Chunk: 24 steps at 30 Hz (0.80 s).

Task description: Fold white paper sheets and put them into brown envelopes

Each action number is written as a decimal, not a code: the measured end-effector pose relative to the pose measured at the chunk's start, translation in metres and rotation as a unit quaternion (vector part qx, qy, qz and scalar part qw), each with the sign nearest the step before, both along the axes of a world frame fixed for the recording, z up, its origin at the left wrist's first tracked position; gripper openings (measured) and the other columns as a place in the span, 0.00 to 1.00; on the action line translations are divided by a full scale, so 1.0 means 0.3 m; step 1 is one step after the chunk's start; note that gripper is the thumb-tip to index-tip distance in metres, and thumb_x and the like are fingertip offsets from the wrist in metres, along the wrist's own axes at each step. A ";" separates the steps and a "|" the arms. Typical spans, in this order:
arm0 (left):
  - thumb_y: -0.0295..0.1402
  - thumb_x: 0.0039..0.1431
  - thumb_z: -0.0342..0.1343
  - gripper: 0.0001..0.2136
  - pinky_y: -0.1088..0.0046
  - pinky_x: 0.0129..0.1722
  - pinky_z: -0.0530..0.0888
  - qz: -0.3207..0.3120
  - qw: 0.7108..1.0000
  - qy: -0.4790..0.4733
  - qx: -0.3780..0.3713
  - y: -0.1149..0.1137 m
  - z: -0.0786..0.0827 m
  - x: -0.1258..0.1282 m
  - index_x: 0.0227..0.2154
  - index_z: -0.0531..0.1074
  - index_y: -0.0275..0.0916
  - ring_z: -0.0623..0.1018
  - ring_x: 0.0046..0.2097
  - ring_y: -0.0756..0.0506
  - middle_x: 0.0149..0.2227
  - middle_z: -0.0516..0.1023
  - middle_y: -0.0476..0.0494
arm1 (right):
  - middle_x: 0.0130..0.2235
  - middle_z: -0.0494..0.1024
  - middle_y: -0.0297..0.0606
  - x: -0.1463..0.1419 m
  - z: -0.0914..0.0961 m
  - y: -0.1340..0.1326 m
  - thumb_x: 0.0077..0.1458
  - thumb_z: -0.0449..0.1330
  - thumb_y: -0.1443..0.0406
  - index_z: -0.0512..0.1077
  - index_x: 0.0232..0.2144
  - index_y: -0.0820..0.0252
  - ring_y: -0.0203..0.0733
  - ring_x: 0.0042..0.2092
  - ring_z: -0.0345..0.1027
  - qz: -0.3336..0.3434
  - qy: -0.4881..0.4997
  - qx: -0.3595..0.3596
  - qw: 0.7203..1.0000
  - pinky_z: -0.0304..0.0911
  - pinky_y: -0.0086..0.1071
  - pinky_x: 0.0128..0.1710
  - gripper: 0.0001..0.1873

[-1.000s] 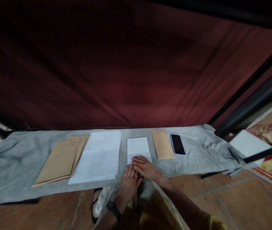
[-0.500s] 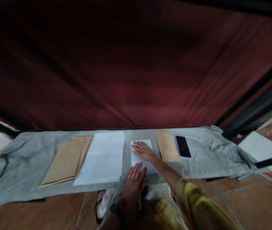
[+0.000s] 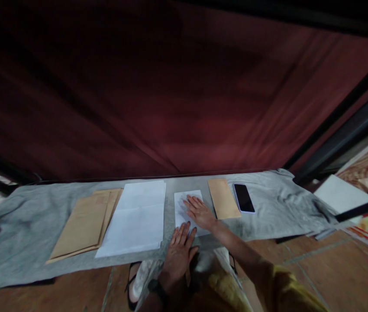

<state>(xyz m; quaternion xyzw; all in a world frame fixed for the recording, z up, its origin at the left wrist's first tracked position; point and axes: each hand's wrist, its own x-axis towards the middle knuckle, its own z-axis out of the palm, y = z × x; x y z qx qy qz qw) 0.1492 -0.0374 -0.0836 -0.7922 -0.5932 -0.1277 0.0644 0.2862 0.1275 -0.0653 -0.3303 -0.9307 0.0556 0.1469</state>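
A small white sheet of paper (image 3: 181, 203), apparently folded, lies on the grey cloth in front of me. My right hand (image 3: 200, 212) rests flat across its right side, fingers stretched out and slightly spread. At the near left corner of the same paper, my left hand (image 3: 179, 249) lies with its fingers extended and their tips on the sheet. Neither hand grips anything. To the left is a stack of larger white paper sheets (image 3: 135, 216) with a crease across the middle. A brown envelope (image 3: 223, 198) lies just right of my right hand.
Several brown envelopes (image 3: 83, 221) are stacked left of the white sheets. A phone (image 3: 244, 198) lies face up beyond the single envelope. The grey cloth (image 3: 281, 203) covers a narrow surface, with a dark red panel (image 3: 184, 108) behind. Tiled floor (image 3: 343, 268) shows below.
My right hand has slid a little to the right over the small paper. My left hand stays nearly in place. The view has shifted slightly.
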 end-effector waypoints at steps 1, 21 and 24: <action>0.43 0.68 0.51 0.28 0.51 0.65 0.66 0.000 1.000 0.003 0.009 -0.001 0.001 0.002 0.69 0.57 0.46 0.61 0.70 0.37 0.70 0.62 0.40 | 0.72 0.54 0.41 0.035 -0.014 -0.036 0.71 0.50 0.58 0.59 0.68 0.53 0.47 0.71 0.49 0.012 0.000 0.005 1.000 0.51 0.47 0.69 0.26; 0.23 0.63 0.49 0.22 0.60 0.63 0.69 0.048 0.992 0.035 -0.111 0.044 0.110 -0.021 0.59 0.70 0.32 0.70 0.65 0.38 0.63 0.71 0.30 | 0.70 0.60 0.47 0.275 0.008 -0.246 0.63 0.61 0.57 0.62 0.67 0.60 0.52 0.69 0.54 0.003 0.003 -0.055 0.999 0.51 0.49 0.69 0.33; 0.19 0.62 0.47 0.24 0.60 0.64 0.68 0.039 0.985 0.079 -0.145 0.069 0.139 -0.003 0.60 0.69 0.29 0.71 0.64 0.38 0.62 0.71 0.27 | 0.69 0.61 0.47 0.262 0.016 -0.252 0.63 0.61 0.58 0.63 0.66 0.60 0.52 0.69 0.55 -0.010 -0.004 -0.059 0.998 0.51 0.49 0.69 0.32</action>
